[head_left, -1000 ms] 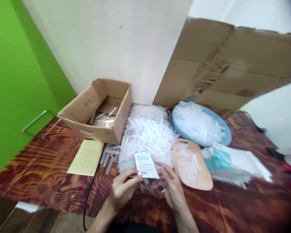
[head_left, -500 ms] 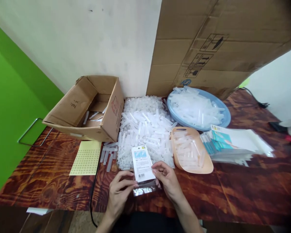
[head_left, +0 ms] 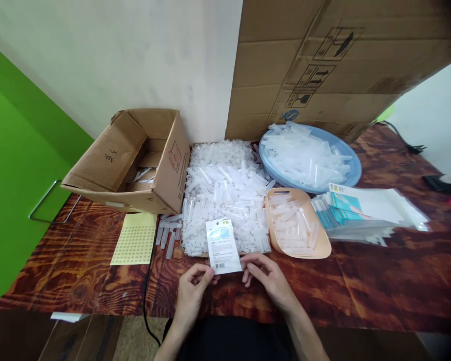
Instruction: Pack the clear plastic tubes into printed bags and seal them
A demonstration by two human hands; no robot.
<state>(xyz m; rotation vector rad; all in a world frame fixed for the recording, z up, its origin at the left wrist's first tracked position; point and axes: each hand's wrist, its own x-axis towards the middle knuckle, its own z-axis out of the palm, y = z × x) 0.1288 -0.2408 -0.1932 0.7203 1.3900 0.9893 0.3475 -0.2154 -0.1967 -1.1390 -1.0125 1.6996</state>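
A small flat packet (head_left: 223,245) with a white printed card, a blue picture and a barcode leans at the front of a heap of clear plastic tubes (head_left: 225,195). My left hand (head_left: 195,286) pinches its lower left corner between thumb and fingers. At the lower right edge is my right hand (head_left: 265,278), its fingers bent and a little apart; whether the fingertips touch the packet is hard to tell. To the right, an orange tray (head_left: 325,248) holds more tubes. Beyond it lies a stack of packets with blue-green cards (head_left: 346,208).
A cardboard box (head_left: 165,188) with paper strips stands at left, behind a yellow sticker sheet (head_left: 134,238). A blue basin (head_left: 355,165) full of tubes is at back right, before a huge carton (head_left: 270,65). A black cable (head_left: 146,296) hangs over the front edge.
The clear flap below the card no longer shows. My right thumb has come off the card's front, and my left hand has moved to its lower corner. The view has tilted slightly.
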